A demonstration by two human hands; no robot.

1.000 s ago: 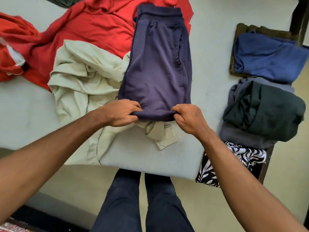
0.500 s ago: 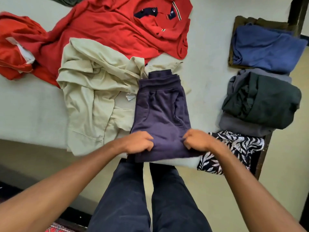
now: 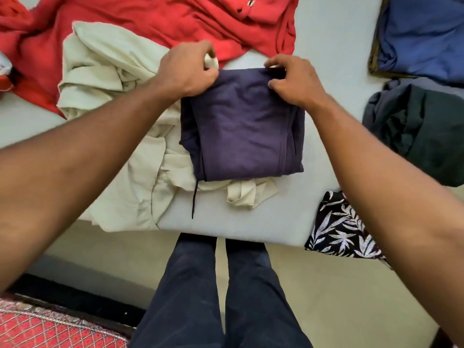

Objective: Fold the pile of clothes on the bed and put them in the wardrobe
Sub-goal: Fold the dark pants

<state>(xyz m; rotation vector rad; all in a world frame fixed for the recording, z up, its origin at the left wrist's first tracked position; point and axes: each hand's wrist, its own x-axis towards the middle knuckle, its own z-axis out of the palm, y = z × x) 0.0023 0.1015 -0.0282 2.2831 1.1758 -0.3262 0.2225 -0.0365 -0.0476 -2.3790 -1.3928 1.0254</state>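
The purple sweatpants (image 3: 241, 126) lie on the bed (image 3: 226, 222) near its front edge, folded into a neat square. Part of them sits on a cream garment (image 3: 105, 79). A thin dark drawstring (image 3: 194, 199) hangs out at the near left corner.

I have the left hand (image 3: 187, 69) pinching the far left corner, with its fingers curled on the cloth. The right hand (image 3: 293, 81) pinches the far right corner the same way.

I think this is the last fold on this piece. Next I would lay the top edge flat, tuck the string in, and lift the square over to the folded ones without it falling open. Those sit on the right: a blue folded cloth (image 3: 421, 38), a dark green one (image 3: 426, 126) and a black cloth with leaves (image 3: 341, 227).

A red shirt (image 3: 150, 18) lies loose at the far side, not folded yet. The bed is pale grey and flat. Below it I see dark trouser legs (image 3: 226, 297), a tan floor (image 3: 326, 310) and a red rug (image 3: 50, 327). I can't see the wardrobe.
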